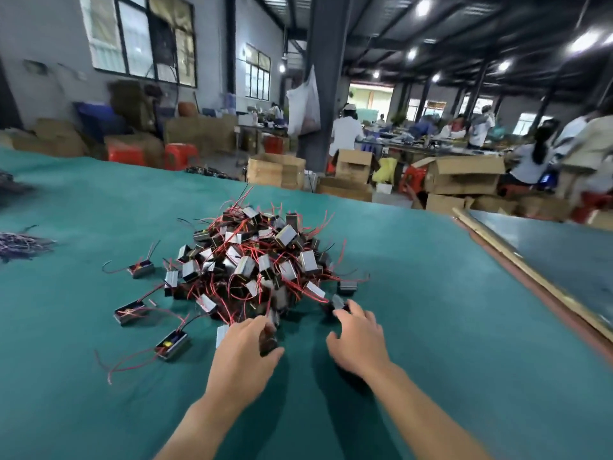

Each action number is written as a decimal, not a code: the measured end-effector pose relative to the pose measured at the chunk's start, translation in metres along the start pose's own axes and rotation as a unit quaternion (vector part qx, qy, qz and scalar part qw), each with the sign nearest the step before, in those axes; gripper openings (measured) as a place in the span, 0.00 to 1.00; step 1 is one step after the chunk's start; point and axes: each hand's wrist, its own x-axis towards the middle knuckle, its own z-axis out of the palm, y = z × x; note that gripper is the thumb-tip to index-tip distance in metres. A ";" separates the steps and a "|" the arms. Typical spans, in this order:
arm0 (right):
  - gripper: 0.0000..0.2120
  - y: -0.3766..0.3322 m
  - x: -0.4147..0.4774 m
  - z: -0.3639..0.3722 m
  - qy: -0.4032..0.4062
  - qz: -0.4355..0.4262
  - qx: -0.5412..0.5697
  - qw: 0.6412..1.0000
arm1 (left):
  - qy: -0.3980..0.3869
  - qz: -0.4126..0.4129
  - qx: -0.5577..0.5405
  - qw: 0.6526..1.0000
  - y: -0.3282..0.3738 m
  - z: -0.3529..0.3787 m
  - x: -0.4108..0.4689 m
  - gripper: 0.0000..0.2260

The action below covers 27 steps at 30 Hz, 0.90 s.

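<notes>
Two hands are working at the near edge of the pile of wired modules (255, 260) on the green table (447, 343), the left hand (243, 350) pinching a dark module (269, 340), the right hand (360, 340) hovering open-fingered beside another

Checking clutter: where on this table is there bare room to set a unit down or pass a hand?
Widest bare table lies between pile and wooden strip at right; also beyond the pile to the far edge. Crowded: left of the pile, where loose units trail wires, and its near side, by the left hand and right hand.
</notes>
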 end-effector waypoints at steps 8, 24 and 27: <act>0.19 -0.008 0.002 -0.004 0.041 -0.018 -0.001 0.999 | 0.019 0.051 -0.084 0.995 0.023 -0.003 -0.012 0.11; 0.10 0.006 -0.111 -0.011 0.243 -0.041 0.216 0.945 | -0.057 0.079 -0.083 0.992 0.029 -0.010 -0.020 0.12; 0.13 0.011 -0.109 -0.021 0.267 -0.022 0.253 0.930 | -0.090 0.080 -0.015 0.993 0.032 -0.011 -0.026 0.13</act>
